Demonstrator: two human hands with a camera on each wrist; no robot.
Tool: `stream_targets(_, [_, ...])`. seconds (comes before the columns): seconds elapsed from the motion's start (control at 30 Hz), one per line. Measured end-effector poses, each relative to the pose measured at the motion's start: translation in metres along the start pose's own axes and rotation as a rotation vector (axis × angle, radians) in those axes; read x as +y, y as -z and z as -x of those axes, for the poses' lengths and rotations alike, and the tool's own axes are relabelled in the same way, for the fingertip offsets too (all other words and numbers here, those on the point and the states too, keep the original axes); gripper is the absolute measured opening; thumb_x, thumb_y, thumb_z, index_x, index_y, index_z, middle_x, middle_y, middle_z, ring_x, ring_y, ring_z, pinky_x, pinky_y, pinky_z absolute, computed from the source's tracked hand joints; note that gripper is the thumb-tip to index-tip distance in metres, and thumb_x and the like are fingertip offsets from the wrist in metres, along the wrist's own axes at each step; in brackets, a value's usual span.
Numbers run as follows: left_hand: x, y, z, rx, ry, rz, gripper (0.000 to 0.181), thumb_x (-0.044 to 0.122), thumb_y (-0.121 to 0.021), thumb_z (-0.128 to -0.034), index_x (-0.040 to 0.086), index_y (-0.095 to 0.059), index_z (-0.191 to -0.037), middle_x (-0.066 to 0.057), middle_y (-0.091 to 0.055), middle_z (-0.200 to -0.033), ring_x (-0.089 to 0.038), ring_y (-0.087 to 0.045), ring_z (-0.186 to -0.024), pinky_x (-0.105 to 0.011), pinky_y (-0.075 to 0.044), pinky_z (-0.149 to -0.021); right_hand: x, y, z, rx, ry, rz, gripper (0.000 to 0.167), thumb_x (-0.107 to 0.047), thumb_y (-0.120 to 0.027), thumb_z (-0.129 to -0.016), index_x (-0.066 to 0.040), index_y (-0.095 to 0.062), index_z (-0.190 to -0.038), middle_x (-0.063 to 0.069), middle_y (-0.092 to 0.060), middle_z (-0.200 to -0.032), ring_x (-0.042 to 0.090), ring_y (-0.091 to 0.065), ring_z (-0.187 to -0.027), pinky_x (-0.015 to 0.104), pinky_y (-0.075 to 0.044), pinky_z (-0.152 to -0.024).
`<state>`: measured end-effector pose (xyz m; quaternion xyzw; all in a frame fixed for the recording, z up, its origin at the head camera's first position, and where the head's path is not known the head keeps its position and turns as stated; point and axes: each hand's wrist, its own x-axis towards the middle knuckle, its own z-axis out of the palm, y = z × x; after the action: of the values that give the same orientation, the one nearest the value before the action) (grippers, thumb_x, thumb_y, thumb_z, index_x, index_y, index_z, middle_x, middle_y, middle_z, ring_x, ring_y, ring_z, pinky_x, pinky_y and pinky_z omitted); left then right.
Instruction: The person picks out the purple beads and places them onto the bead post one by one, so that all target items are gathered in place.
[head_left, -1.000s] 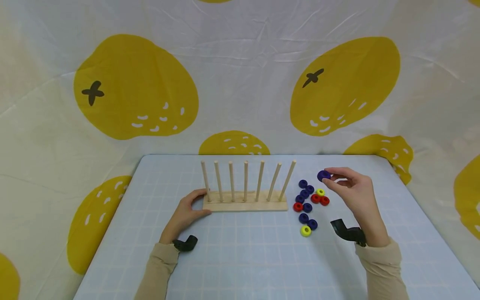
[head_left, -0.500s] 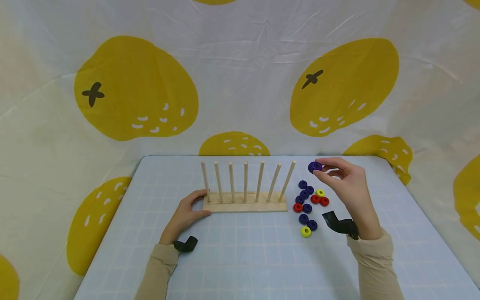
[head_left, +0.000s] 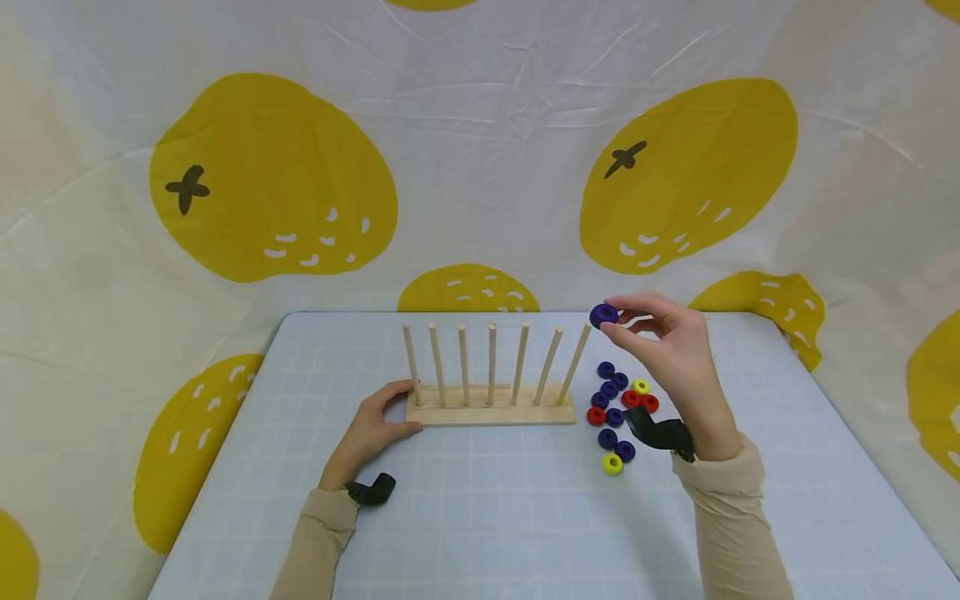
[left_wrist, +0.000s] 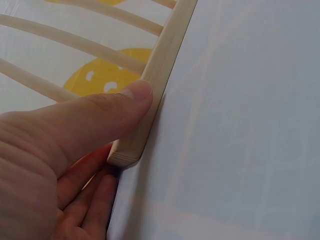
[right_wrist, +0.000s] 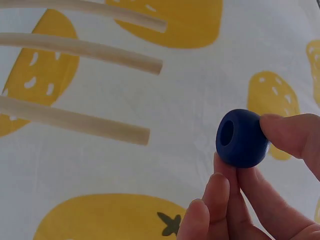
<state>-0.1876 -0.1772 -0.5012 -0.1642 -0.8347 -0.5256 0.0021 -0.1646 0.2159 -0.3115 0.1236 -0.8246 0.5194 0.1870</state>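
A wooden base (head_left: 491, 415) with several upright pegs (head_left: 491, 362) stands on the table. My left hand (head_left: 378, 421) grips its left end, thumb (left_wrist: 125, 105) along the front and fingers behind. Between thumb and fingertips, my right hand (head_left: 667, 346) pinches a dark blue bead (head_left: 603, 316), raised close to the top of the rightmost peg (head_left: 576, 364). In the right wrist view the hole of the blue bead (right_wrist: 242, 138) faces the peg ends, with a gap between them. No beads sit on the pegs.
Right of the base lie loose beads: several blue ones (head_left: 607, 438), red ones (head_left: 596, 416) and yellow ones (head_left: 612, 464). A pale gridded cloth covers the table (head_left: 480, 517). Behind it hangs a white curtain (head_left: 487, 183) with yellow fruit shapes.
My right hand has moved left and slightly up with the blue bead, from above the loose beads to near the rightmost peg. The left hand has stayed on the base.
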Motion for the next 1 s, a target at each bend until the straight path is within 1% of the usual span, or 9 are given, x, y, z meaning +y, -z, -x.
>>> stream_targets(0.13, [0.004, 0.001, 0.000, -0.008, 0.015, 0.004, 0.064, 0.000, -0.083, -0.0776, -0.002, -0.054, -0.135, -0.021, -0.053, -0.140, -0.037, -0.044, -0.134, -0.053, -0.031, -0.115, -0.007, -0.005, -0.005, -0.019, 0.036, -0.012, 0.027, -0.005, -0.077, -0.087, -0.005, -0.073, -0.113, 0.007, -0.070, -0.105, 0.017, -0.060, -0.093, 0.017, -0.053, -0.079])
stream_targets(0.33, [0.004, 0.001, 0.000, -0.006, 0.023, 0.018, 0.064, 0.000, -0.083, -0.0775, -0.002, -0.055, -0.135, -0.020, -0.053, -0.140, -0.037, -0.044, -0.134, -0.053, -0.030, -0.116, -0.016, -0.013, -0.011, -0.033, 0.068, -0.007, 0.026, -0.007, -0.077, -0.087, -0.006, -0.073, -0.113, 0.007, -0.069, -0.106, 0.017, -0.060, -0.092, 0.017, -0.053, -0.079])
stream_targets(0.6, [0.003, 0.002, 0.001, -0.010, 0.022, 0.011, 0.064, 0.002, -0.083, -0.0782, -0.001, -0.055, -0.136, -0.020, -0.053, -0.141, -0.036, -0.045, -0.134, -0.050, -0.032, -0.115, -0.025, -0.024, -0.021, -0.052, 0.100, -0.047, 0.026, -0.006, -0.077, -0.086, -0.005, -0.074, -0.112, 0.007, -0.070, -0.104, 0.018, -0.061, -0.090, 0.019, -0.054, -0.079])
stream_targets(0.83, [0.005, 0.003, 0.001, -0.017, 0.037, 0.024, 0.064, 0.002, -0.082, -0.0789, 0.000, -0.054, -0.136, -0.020, -0.051, -0.142, -0.036, -0.044, -0.135, -0.050, -0.032, -0.115, -0.034, -0.039, -0.031, -0.076, 0.154, -0.104, 0.025, -0.001, -0.078, -0.084, -0.001, -0.073, -0.109, 0.010, -0.069, -0.102, 0.019, -0.061, -0.089, 0.022, -0.055, -0.077])
stream_targets(1.0, [0.006, 0.002, 0.001, -0.017, 0.041, 0.028, 0.064, 0.002, -0.082, -0.0787, 0.000, -0.054, -0.136, -0.021, -0.051, -0.142, -0.037, -0.043, -0.135, -0.050, -0.032, -0.115, -0.041, -0.049, -0.037, -0.093, 0.165, -0.136, 0.024, -0.001, -0.078, -0.083, 0.001, -0.073, -0.107, 0.011, -0.069, -0.101, 0.023, -0.060, -0.089, 0.022, -0.055, -0.075])
